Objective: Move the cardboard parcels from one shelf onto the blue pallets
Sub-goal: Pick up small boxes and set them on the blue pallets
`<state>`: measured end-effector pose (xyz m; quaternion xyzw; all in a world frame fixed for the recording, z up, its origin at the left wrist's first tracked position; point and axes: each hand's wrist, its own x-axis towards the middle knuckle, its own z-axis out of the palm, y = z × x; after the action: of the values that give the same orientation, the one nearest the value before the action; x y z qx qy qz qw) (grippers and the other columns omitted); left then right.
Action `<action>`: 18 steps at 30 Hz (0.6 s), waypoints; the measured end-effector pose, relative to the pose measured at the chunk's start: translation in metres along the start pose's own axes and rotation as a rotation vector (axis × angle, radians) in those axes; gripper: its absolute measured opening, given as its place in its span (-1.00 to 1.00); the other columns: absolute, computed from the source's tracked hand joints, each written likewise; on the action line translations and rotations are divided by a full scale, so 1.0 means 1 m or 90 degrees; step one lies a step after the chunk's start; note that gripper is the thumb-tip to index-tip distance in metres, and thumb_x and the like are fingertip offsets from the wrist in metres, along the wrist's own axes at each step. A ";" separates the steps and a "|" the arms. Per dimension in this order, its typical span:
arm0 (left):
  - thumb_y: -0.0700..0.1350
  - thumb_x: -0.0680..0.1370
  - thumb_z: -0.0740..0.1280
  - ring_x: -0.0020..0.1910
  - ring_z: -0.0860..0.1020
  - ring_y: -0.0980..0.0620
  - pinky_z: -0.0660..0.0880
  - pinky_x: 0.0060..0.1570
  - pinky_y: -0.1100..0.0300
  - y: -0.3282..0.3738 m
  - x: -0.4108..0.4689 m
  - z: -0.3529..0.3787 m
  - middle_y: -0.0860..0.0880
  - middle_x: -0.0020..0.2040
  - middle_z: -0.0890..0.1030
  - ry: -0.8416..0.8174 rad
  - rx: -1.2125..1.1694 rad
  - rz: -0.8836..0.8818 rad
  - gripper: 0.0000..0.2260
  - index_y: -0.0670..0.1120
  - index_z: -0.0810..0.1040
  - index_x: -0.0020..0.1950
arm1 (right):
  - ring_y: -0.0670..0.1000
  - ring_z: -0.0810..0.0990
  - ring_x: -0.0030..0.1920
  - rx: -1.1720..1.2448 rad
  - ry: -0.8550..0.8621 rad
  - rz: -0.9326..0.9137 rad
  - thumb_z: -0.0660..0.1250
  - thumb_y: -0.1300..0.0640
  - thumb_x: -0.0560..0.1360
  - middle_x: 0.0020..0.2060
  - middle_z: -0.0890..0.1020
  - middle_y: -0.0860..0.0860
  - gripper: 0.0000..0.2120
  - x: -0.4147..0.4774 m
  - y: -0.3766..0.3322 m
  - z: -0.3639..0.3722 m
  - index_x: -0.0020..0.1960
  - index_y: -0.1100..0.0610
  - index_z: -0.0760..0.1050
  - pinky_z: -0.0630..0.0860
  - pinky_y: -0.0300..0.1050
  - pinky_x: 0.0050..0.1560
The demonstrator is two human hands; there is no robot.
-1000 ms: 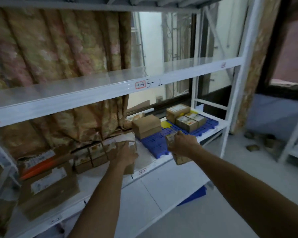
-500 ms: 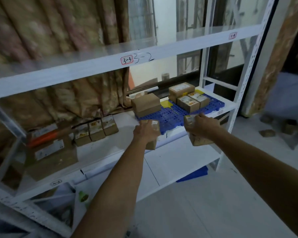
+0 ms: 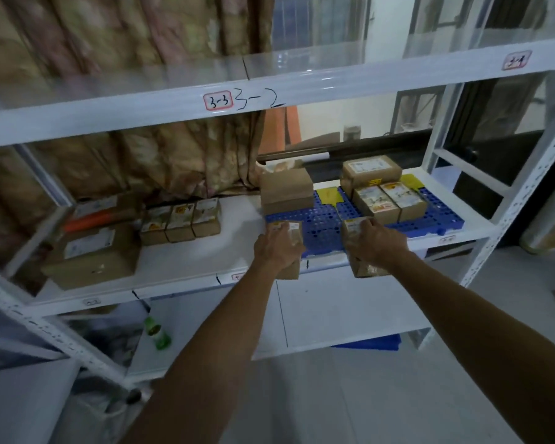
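Note:
My left hand (image 3: 277, 251) grips a small cardboard parcel (image 3: 290, 230) at the front left edge of the blue pallets (image 3: 324, 224). My right hand (image 3: 378, 243) holds a second small parcel (image 3: 356, 225) at the pallets' front edge, further right. On the pallets sit a plain brown box (image 3: 285, 189) at the back left and three labelled parcels (image 3: 380, 195) at the back right. Three small parcels (image 3: 181, 221) stand in a row on the white shelf (image 3: 186, 261) to the left. Larger cardboard boxes (image 3: 92, 251) lie at the far left.
A white upper shelf beam (image 3: 269, 100) marked 3-2 runs overhead. A patterned curtain (image 3: 135, 161) hangs behind the shelf. A green bottle (image 3: 156, 336) lies on the lower level. A white upright post (image 3: 519, 200) bounds the bay on the right. Grey floor lies below.
Both hands have carried their parcels rightward from the white shelf area to the front edge of the blue pallets. My view has shifted right and downward.

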<state>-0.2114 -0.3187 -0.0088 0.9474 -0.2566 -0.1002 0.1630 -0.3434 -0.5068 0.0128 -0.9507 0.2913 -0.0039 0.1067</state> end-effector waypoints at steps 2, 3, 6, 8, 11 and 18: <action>0.29 0.56 0.24 0.39 0.39 -0.29 0.36 0.34 -0.06 -0.003 0.016 0.004 -0.13 0.55 0.22 0.006 0.014 -0.019 -0.32 0.04 0.19 0.60 | 0.23 0.48 0.28 -0.001 0.003 -0.016 0.25 -0.20 0.53 0.35 0.40 0.10 -0.43 0.017 -0.002 0.004 0.39 0.12 0.29 0.41 0.13 0.14; 0.29 0.56 0.24 0.40 0.39 -0.27 0.36 0.34 -0.05 -0.005 0.025 0.006 -0.11 0.56 0.22 0.011 0.017 -0.029 -0.32 0.05 0.20 0.60 | 0.23 0.48 0.28 -0.005 0.000 -0.028 0.24 -0.21 0.54 0.36 0.37 0.09 -0.44 0.025 -0.004 0.006 0.39 0.11 0.29 0.41 0.12 0.11; 0.30 0.55 0.25 0.38 0.42 -0.25 0.39 0.30 -0.04 -0.010 0.054 0.009 -0.11 0.54 0.24 0.033 0.020 -0.048 -0.32 0.05 0.22 0.59 | 0.24 0.48 0.26 -0.028 0.000 -0.072 0.20 -0.25 0.55 0.41 0.30 0.07 -0.44 0.051 -0.007 0.016 0.39 0.07 0.26 0.42 0.10 0.06; 0.30 0.54 0.27 0.34 0.44 -0.26 0.40 0.27 -0.04 -0.013 0.071 0.013 -0.12 0.51 0.27 0.053 0.009 -0.052 -0.33 0.04 0.26 0.57 | 0.24 0.48 0.26 -0.035 0.005 -0.087 0.20 -0.28 0.54 0.41 0.29 0.06 -0.43 0.069 -0.008 0.021 0.39 0.06 0.26 0.43 0.12 0.11; 0.26 0.53 0.31 0.30 0.44 -0.28 0.40 0.25 -0.04 -0.021 0.089 0.021 -0.13 0.49 0.28 0.068 -0.023 -0.065 -0.36 0.03 0.29 0.53 | 0.21 0.49 0.24 -0.041 0.019 -0.111 0.20 -0.29 0.52 0.39 0.30 0.05 -0.43 0.093 -0.009 0.026 0.36 0.04 0.26 0.46 0.12 0.13; 0.26 0.53 0.33 0.30 0.40 -0.29 0.40 0.25 -0.05 -0.036 0.125 0.036 -0.15 0.52 0.18 0.058 -0.026 -0.103 -0.30 -0.01 0.22 0.56 | 0.21 0.54 0.17 -0.046 0.008 -0.123 0.21 -0.31 0.53 0.39 0.30 0.06 -0.42 0.134 -0.026 0.042 0.37 0.04 0.27 0.48 0.08 0.04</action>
<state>-0.0986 -0.3641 -0.0684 0.9651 -0.1696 -0.0753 0.1849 -0.2147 -0.5515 -0.0303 -0.9776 0.1985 -0.0095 0.0696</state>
